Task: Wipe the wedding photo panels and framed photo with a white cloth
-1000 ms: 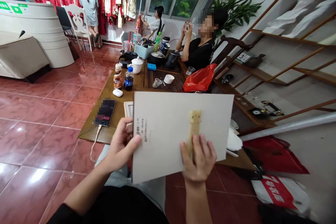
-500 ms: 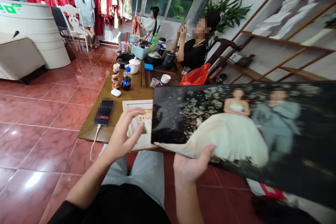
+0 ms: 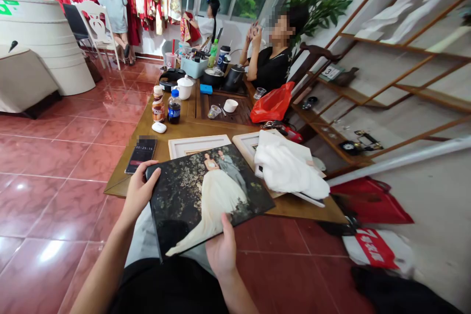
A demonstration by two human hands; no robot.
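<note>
A glossy dark photo panel [image 3: 184, 184], printed with two people in wedding clothes, is tilted above my lap at the table's near edge. My left hand [image 3: 140, 191] grips its left edge, thumb on the face and the other fingers largely hidden. At the lower edge, my right hand [image 3: 222, 248] holds it with the thumb on top and the fingers underneath. Behind the panel lies a white picture frame [image 3: 196, 144], partly covered. To the right, a white cloth [image 3: 290, 167] rests on another pale frame [image 3: 245, 144] and flat sheets.
On the wooden table [image 3: 117, 181] are a phone [image 3: 142, 153], a white earbud case [image 3: 159, 127], two drink bottles [image 3: 174, 108], a lidded cup [image 3: 185, 87] and a red plastic bag [image 3: 272, 103]. A person [image 3: 275, 64] sits across. Shelving [image 3: 368, 98] stands on the right; bags [image 3: 379, 250] lie on the floor.
The photo panel has swung from the right to in front of me and turned, uncovering the cloth and second frame. My left hand has closed on its left edge; my right keeps hold.
</note>
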